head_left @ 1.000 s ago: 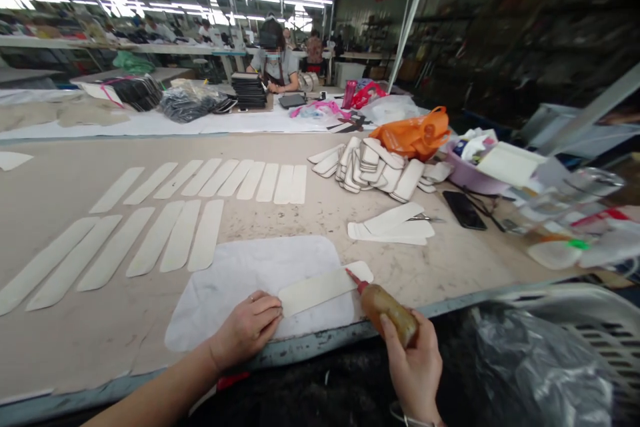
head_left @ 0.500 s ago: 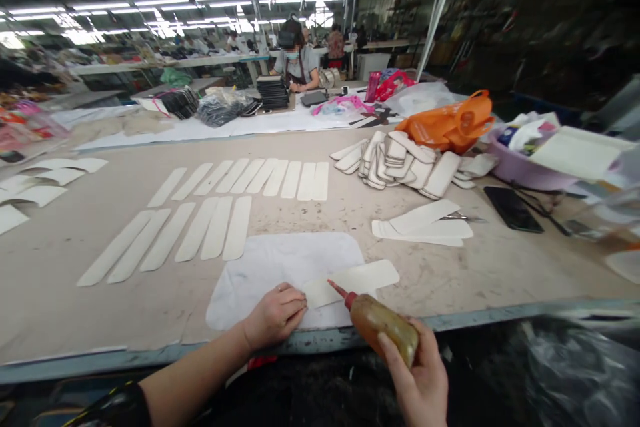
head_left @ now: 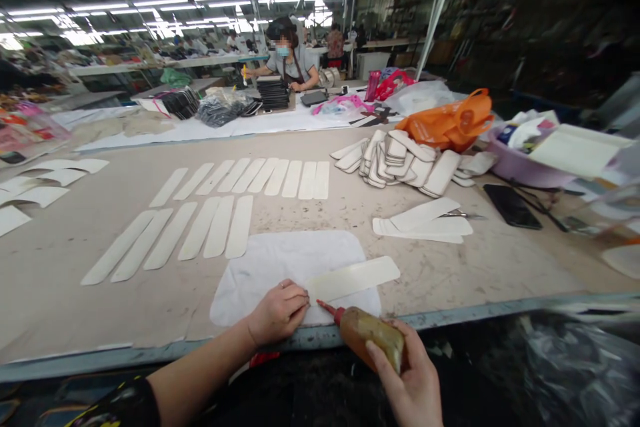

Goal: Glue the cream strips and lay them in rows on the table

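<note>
My right hand (head_left: 413, 373) is wrapped round a squeeze bottle (head_left: 367, 333) of amber liquid, tilted so its red nozzle points left. The nozzle tip is at the lower edge of a cream strip (head_left: 357, 279), near its left end. My left hand (head_left: 281, 312), fingers closed, pinches that strip's left end; the fingertips are partly hidden. Beneath the strip lies a white cloth (head_left: 290, 250) at the table's front edge. More cream strips (head_left: 239, 227) are laid out in two rows beyond and left of my hands.
A few loose strips (head_left: 425, 220) lie at right with a metal tool partly under them. Behind are a pile of dark-edged pieces (head_left: 393, 160), an orange bag (head_left: 445, 125), a purple basin (head_left: 530, 170) and a phone (head_left: 513, 205). A co-worker (head_left: 293, 63) sits across the table.
My right hand has moved the bottle left and slightly down, bringing the nozzle from over the strip to its lower edge. My left hand has barely moved. The co-worker has raised an arm.
</note>
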Action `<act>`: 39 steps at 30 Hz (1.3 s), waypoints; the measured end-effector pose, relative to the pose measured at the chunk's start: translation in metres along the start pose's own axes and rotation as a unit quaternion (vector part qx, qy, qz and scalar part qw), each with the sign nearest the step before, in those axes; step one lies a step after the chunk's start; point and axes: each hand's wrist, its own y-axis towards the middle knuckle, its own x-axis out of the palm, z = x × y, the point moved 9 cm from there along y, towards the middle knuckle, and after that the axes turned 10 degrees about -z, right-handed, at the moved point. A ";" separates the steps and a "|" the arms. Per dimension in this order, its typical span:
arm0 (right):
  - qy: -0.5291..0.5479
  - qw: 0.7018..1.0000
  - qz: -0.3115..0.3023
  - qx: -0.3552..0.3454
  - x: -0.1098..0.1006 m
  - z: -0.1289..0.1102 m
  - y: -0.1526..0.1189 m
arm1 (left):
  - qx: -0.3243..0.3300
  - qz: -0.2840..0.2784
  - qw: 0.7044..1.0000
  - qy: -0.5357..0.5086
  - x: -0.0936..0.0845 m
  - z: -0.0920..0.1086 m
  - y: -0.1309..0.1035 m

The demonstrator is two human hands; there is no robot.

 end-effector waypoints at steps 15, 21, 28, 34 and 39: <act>-0.098 0.971 0.209 0.065 -0.095 0.041 0.009 | -0.004 0.012 1.000 -0.020 0.002 -0.007 -0.002; -0.095 0.972 0.215 -0.007 -0.087 0.031 0.006 | -0.021 0.013 1.000 -0.020 0.004 -0.013 -0.004; -0.032 0.995 0.019 -0.096 -0.009 -0.003 0.008 | -0.016 0.012 1.000 -0.008 0.004 -0.012 -0.003; -0.092 0.987 0.120 -0.051 -0.046 0.010 0.020 | -0.002 0.014 1.000 -0.006 0.005 -0.009 -0.002; -0.121 0.971 0.207 -0.020 -0.083 0.024 0.020 | 0.002 0.008 1.000 -0.004 0.006 -0.009 -0.002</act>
